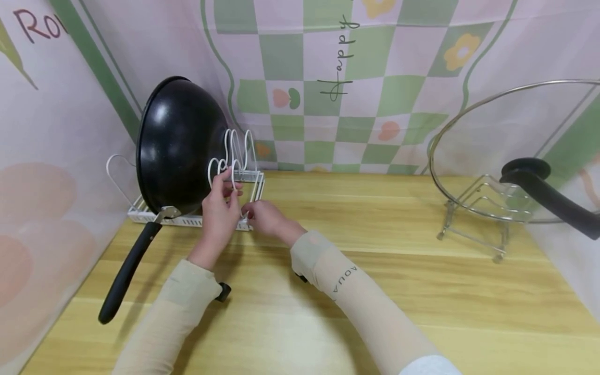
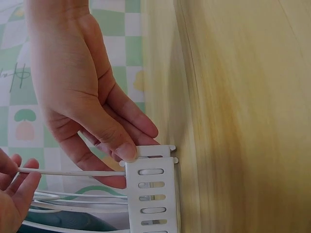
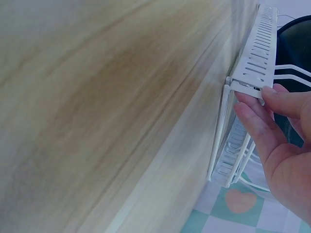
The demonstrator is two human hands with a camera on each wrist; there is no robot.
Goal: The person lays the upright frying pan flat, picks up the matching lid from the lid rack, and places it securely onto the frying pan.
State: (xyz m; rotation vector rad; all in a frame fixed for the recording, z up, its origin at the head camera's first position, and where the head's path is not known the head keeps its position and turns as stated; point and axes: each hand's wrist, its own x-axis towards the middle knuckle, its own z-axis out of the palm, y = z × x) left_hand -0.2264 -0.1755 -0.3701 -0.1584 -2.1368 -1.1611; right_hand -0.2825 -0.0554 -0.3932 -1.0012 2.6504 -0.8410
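Note:
A white rack [image 1: 180,221] with slotted rails and upright wire dividers stands against the back wall on the left. My left hand [image 1: 219,211] pinches one wire divider [image 2: 73,173] near its upper part. At the rack's right front corner, my right hand [image 1: 268,217] grips the end of the slotted rail [image 3: 255,65] between thumb and fingers. A black wok [image 1: 183,140] is propped on its side in the rack, left of my left hand. Its long black handle [image 1: 130,273] points down toward the front left.
On the right, a glass lid with a metal rim [image 1: 435,166] and black handle [image 1: 555,203] leans upright in a small metal wire stand [image 1: 475,240]. Patterned cloth [image 1: 323,52] covers the walls behind and beside the wooden table [image 1: 375,219].

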